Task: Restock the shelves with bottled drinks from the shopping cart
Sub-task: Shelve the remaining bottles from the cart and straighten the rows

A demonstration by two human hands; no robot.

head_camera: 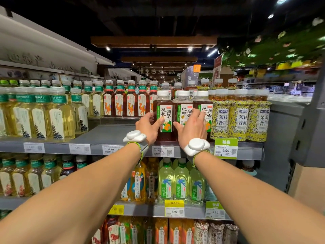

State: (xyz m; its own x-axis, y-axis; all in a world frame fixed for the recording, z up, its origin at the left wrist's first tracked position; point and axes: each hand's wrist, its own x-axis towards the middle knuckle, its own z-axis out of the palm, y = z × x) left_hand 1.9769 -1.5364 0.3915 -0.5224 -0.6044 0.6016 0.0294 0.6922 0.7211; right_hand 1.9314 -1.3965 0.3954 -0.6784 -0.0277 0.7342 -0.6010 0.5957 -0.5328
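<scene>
Head view: left hand grips the left bottle of dark tea, thumb across its label, fingers curled behind. Right hand wraps the middle bottle. Both bottles stand at the shelf front.

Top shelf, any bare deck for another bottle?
Yes: grey shelf deck between the pale tea bottles at left, camel-label bottles behind and the dark tea bottles at the left hand and right hand. Rightward, yellow-label bottles crowd the front edge.
</scene>
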